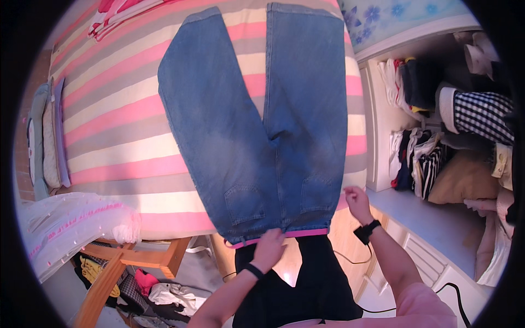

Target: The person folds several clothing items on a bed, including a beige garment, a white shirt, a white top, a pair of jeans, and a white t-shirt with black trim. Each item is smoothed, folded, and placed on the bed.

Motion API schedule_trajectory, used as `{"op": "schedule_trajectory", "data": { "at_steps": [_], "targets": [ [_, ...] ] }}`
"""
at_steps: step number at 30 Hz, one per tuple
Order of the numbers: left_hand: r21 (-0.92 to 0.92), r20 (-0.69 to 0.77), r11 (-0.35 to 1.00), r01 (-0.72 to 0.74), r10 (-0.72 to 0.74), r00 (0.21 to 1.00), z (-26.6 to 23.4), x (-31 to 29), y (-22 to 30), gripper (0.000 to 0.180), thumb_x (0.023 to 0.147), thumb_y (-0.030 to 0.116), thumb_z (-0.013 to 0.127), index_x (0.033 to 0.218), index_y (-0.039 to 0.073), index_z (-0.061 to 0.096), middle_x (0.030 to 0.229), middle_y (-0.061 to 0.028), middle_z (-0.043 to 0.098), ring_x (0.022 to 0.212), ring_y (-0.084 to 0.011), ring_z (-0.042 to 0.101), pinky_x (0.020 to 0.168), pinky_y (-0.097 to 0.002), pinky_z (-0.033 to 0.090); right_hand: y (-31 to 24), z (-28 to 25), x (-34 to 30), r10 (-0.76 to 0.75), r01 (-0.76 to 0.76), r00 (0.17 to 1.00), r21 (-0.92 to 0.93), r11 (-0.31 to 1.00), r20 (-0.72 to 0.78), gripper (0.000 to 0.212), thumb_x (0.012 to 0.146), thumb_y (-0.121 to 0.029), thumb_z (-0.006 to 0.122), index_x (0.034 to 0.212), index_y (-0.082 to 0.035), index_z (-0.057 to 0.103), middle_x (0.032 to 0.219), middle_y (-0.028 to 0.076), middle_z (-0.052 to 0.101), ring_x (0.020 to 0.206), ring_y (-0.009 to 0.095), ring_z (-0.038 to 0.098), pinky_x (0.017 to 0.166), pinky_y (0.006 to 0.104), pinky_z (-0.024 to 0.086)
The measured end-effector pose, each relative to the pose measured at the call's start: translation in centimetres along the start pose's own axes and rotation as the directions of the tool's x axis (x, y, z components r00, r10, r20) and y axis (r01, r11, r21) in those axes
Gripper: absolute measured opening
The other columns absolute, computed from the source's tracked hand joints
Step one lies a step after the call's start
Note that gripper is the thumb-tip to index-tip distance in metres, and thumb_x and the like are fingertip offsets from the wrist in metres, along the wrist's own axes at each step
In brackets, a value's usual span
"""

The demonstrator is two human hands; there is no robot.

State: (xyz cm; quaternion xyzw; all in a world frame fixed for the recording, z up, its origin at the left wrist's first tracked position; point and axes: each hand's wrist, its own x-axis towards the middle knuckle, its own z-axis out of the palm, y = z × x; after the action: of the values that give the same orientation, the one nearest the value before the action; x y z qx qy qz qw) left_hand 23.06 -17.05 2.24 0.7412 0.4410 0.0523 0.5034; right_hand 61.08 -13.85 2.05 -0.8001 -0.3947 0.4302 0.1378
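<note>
A pair of blue jeans (pixel 219 109) lies spread on the bed, waistband toward me, legs pointing away, back pockets up. A pink band (pixel 309 232) runs along the waistband edge. My left hand (pixel 269 250) is at the middle of that waistband, its fingers closed on the edge; the fingertips are partly hidden. Just right of the jeans' hip, my right hand (pixel 357 204) is raised apart from the cloth. Its fingers are loosely bent and nothing shows in them.
The bed (pixel 120 126) has a striped cover. To the right, shelves hold folded clothes (pixel 418 158) and a checked fabric item (pixel 476 109). A wooden chair (pixel 136 257) and a clear plastic bag (pixel 76 224) stand at the lower left. A black cable (pixel 456 298) hangs at the lower right.
</note>
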Motion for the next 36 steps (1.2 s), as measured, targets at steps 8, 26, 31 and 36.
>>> {"op": "schedule_trajectory", "data": {
  "at_steps": [8,26,31,36],
  "targets": [
    [-0.005,-0.123,0.94,0.342,-0.339,0.932,12.6,11.9,10.5,0.066,0.079,0.043,0.083,0.128,0.007,0.058,0.127,-0.016,0.055,0.123,-0.0349,0.05,0.104,-0.0522,0.04,-12.2,-6.8,27.0,-0.115,0.176,0.979,0.42,0.89,-0.167,0.046,0.094,-0.016,0.072,0.135,-0.001,0.057,0.129,0.01,0.065,0.122,0.016,0.059,0.104,0.0317,0.047],
    [-0.554,-0.25,0.68,0.48,-0.686,0.683,9.3,6.8,11.1,0.021,0.085,0.009,0.066,0.105,0.001,0.067,0.09,-0.0181,0.07,0.086,-0.038,0.068,0.076,-0.046,0.054,-28.5,-13.7,45.7,-0.056,-0.142,0.975,0.796,0.588,0.215,0.037,0.1,-0.029,0.064,0.126,-0.003,0.063,0.128,0.011,0.07,0.113,0.028,0.066,0.104,0.0428,0.051],
    [-0.976,-0.021,0.177,0.125,-0.653,0.757,0.1,-2.8,8.3,0.025,0.088,0.003,0.064,0.113,0.0,0.067,0.099,-0.0044,0.072,0.094,-0.0145,0.068,0.085,-0.028,0.054,-37.6,-14.8,42.5,-0.222,0.155,0.975,0.777,0.609,-0.021,0.032,0.102,-0.022,0.059,0.127,-0.002,0.062,0.121,0.011,0.071,0.11,0.024,0.066,0.099,0.0383,0.053],
    [-0.963,-0.066,-0.147,-0.228,-0.689,0.722,-5.2,-8.6,0.7,0.033,0.077,-0.005,0.057,0.109,-0.001,0.064,0.103,-0.0059,0.072,0.093,-0.0149,0.068,0.09,-0.0289,0.052,-51.2,-4.5,39.7,-0.573,0.603,0.796,0.342,0.72,-0.197,0.049,0.1,-0.018,0.06,0.145,0.0,0.053,0.094,0.006,0.065,0.081,0.017,0.063,0.073,0.0332,0.052]
  ]
}}
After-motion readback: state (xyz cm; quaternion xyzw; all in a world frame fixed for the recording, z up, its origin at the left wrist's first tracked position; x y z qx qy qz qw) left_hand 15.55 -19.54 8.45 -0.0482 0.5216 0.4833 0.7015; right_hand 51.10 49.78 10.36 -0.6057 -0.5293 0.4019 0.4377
